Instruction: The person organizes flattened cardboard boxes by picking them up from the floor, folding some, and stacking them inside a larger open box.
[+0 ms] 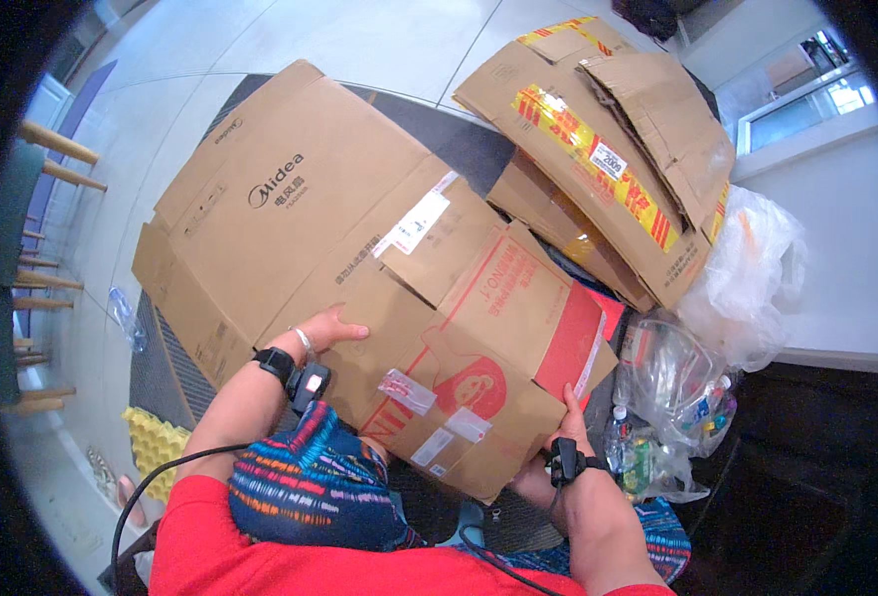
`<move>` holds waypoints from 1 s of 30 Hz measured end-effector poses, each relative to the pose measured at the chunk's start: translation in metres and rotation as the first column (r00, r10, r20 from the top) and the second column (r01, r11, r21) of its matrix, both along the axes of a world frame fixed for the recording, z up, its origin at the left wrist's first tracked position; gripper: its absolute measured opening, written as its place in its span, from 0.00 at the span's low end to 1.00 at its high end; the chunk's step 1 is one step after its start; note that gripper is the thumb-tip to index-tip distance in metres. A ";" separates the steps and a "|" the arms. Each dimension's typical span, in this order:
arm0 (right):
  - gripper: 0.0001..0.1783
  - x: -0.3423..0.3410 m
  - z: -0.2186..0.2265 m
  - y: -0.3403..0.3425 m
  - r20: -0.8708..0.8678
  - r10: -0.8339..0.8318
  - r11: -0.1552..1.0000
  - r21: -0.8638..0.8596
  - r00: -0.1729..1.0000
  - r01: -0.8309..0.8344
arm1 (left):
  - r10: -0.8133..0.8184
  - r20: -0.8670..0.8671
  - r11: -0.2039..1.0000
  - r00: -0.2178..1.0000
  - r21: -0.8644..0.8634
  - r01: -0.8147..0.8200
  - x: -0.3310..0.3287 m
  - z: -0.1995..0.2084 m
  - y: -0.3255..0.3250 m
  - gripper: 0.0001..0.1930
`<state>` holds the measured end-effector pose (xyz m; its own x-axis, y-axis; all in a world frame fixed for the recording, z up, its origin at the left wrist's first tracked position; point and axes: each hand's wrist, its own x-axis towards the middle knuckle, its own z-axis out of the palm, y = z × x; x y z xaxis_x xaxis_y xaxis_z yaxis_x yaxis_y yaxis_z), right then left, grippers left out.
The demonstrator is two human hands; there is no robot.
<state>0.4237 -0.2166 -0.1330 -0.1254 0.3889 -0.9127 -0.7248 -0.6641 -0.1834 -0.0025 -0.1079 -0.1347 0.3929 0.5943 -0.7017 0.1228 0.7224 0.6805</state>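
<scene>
A large flattened brown cardboard box (pixel 359 199) leans across the middle in front of me, with dark printing on its far panel and red printing on its near one. My left hand (pixel 327 330) is on the box's middle, thumb laid over the face and fingers mostly out of sight at a fold. At the near right corner, my right hand (pixel 566 429) grips the box edge, some fingers up the side and the rest hidden beneath. White stickers and clear tape mark the box. Both wrists carry black straps with small devices.
More folded cardboard (pixel 598 149) with yellow-red tape stands at the far right. Beside it lie a white plastic bag (pixel 747 268) and a clear bag of bottles (pixel 677 387). Yellow egg-crate foam (pixel 156 447) and a plastic bottle (pixel 126 318) lie left, near wooden stool legs (pixel 56 283).
</scene>
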 end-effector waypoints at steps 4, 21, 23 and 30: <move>0.35 -0.004 0.013 0.010 0.000 0.026 0.999 -0.023 1.000 -0.026 | 0.064 0.078 0.995 0.995 -0.078 -0.058 0.002 -0.005 -0.004 0.27; 0.34 -0.027 0.150 0.059 0.334 0.011 0.798 0.565 0.942 -0.209 | 0.366 0.158 0.864 0.917 0.309 -0.398 -0.030 0.110 -0.012 0.22; 0.35 -0.017 0.167 0.071 0.384 -0.053 0.747 0.628 0.922 -0.219 | 0.343 0.117 0.854 0.932 0.375 -0.361 -0.032 0.134 0.004 0.26; 0.35 0.045 0.265 0.159 0.313 -0.252 0.526 0.838 0.916 -0.142 | 0.144 0.165 0.760 0.976 0.613 -0.216 0.024 0.222 0.084 0.32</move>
